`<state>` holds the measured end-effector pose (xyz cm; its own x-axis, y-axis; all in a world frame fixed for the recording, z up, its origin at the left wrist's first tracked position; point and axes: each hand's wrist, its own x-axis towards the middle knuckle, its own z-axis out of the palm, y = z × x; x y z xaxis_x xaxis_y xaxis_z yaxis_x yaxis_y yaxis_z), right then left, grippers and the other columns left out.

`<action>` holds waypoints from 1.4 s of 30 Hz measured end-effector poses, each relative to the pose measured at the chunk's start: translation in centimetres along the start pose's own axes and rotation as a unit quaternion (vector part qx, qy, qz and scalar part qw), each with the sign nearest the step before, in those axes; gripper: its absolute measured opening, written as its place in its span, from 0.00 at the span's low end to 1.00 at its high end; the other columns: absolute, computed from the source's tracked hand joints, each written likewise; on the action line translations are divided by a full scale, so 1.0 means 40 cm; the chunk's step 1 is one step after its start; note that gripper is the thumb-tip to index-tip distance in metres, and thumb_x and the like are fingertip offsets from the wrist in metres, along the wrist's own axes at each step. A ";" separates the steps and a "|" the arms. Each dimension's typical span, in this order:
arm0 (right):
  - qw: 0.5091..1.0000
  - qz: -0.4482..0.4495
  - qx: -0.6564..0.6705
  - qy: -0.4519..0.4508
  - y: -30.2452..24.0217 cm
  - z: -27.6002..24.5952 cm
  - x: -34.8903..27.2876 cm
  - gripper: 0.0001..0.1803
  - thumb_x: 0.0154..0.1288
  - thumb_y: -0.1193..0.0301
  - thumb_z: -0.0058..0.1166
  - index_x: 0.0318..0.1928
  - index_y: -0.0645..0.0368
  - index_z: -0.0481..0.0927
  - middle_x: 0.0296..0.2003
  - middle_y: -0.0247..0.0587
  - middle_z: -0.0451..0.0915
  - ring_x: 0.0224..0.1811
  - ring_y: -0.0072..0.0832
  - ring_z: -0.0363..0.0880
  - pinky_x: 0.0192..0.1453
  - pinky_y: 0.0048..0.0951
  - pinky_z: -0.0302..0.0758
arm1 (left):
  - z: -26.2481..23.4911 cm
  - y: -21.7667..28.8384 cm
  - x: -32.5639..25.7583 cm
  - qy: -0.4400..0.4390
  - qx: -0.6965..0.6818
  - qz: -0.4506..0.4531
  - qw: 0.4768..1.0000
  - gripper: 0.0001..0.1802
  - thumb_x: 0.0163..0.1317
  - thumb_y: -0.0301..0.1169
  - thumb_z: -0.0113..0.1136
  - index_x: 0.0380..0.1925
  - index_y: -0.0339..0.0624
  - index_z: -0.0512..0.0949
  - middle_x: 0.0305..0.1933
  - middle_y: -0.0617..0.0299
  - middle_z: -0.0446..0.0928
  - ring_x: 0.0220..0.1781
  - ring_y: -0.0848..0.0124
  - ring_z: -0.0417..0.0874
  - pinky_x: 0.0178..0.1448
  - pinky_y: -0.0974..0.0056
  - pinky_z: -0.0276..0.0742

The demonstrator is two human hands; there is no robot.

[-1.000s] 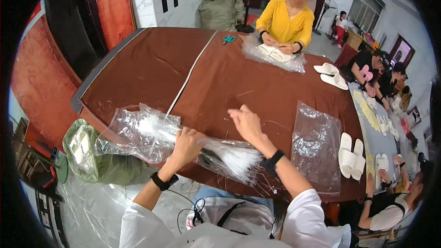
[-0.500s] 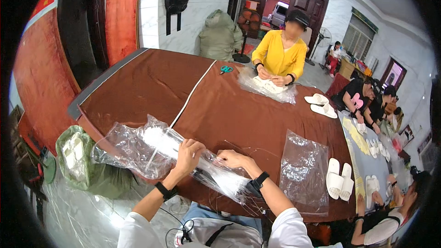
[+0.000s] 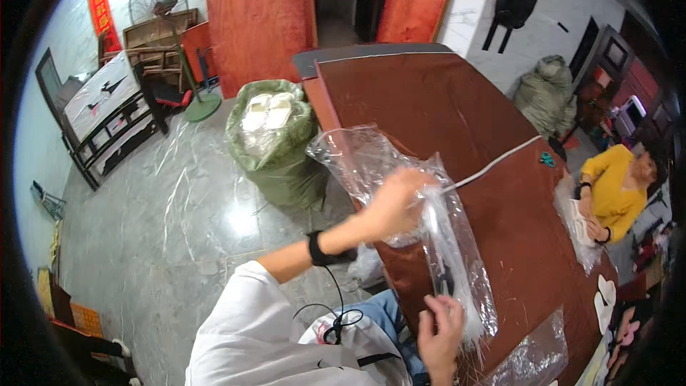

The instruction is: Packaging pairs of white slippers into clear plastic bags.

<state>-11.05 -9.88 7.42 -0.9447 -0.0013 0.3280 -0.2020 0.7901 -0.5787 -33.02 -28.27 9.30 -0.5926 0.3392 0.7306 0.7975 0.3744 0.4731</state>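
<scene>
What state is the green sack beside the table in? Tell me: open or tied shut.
Open. The green sack stands upright on the floor with its mouth spread wide, and pale flat items show inside at the top.

Far left: I see a standing fan (image 3: 158, 0) by a dark rack (image 3: 114, 125).
Floor, left of surface: green sack (image 3: 275, 139) of white items.
Far right: person in yellow (image 3: 618, 189); another stuffed sack (image 3: 547, 93).

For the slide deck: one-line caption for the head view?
Left hand and right hand stretch a clear plastic bag over a brown table, green sack beside it.
</scene>
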 end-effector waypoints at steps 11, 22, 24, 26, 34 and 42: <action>0.994 0.006 -0.104 -0.028 0.099 0.174 -0.006 0.24 0.59 0.68 0.66 0.57 0.55 0.78 0.56 0.50 0.70 0.59 0.51 0.69 0.62 0.50 0.68 | -0.457 -0.859 -0.327 0.043 0.384 -0.406 0.828 0.32 0.55 0.42 0.69 0.58 0.38 0.73 0.56 0.47 0.76 0.59 0.46 0.74 0.62 0.49 0.71; 0.968 -0.062 -0.234 0.058 0.106 0.236 0.024 0.17 0.64 0.60 0.61 0.50 0.53 0.82 0.49 0.47 0.76 0.50 0.48 0.76 0.54 0.49 0.74 | -0.394 -1.132 -0.540 -0.035 0.403 -0.497 0.768 0.14 0.69 0.34 0.46 0.50 0.46 0.75 0.36 0.42 0.82 0.42 0.41 0.82 0.49 0.40 0.71; 0.963 -0.058 -0.255 0.066 0.107 0.235 0.028 0.17 0.64 0.59 0.61 0.49 0.53 0.82 0.48 0.48 0.76 0.50 0.48 0.76 0.53 0.49 0.74 | -0.336 -1.137 -0.514 0.040 0.314 -0.470 0.824 0.13 0.70 0.34 0.46 0.48 0.40 0.72 0.38 0.36 0.81 0.43 0.36 0.80 0.49 0.38 0.71; 0.958 -0.072 -0.266 0.076 0.114 0.235 0.030 0.17 0.64 0.59 0.61 0.49 0.53 0.82 0.48 0.48 0.76 0.49 0.47 0.77 0.53 0.48 0.75 | -0.314 -1.119 -0.522 0.059 0.296 -0.508 0.807 0.14 0.71 0.34 0.44 0.48 0.36 0.70 0.39 0.33 0.80 0.45 0.33 0.78 0.50 0.38 0.71; 0.962 -0.040 -0.270 0.015 0.146 0.241 -0.017 0.18 0.65 0.63 0.58 0.54 0.55 0.78 0.49 0.46 0.71 0.55 0.46 0.71 0.58 0.51 0.68 | -0.290 -1.025 -0.497 0.122 0.213 -0.511 0.824 0.25 0.73 0.47 0.45 0.36 0.32 0.77 0.35 0.36 0.79 0.42 0.39 0.80 0.48 0.45 0.72; 0.964 -0.064 -0.255 0.041 0.158 0.255 -0.018 0.18 0.64 0.62 0.58 0.53 0.53 0.78 0.49 0.46 0.70 0.55 0.47 0.71 0.57 0.51 0.69 | -0.290 -0.867 -0.560 0.057 0.128 -0.531 0.835 0.29 0.72 0.51 0.47 0.31 0.32 0.78 0.25 0.42 0.75 0.31 0.51 0.78 0.42 0.51 0.71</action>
<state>-14.29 -11.15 -4.08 -0.8927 -0.0867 0.4422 -0.1425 0.9853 -0.0945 -46.09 -58.86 -17.78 -0.9244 -0.3812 0.0142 -0.2310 0.5890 0.7744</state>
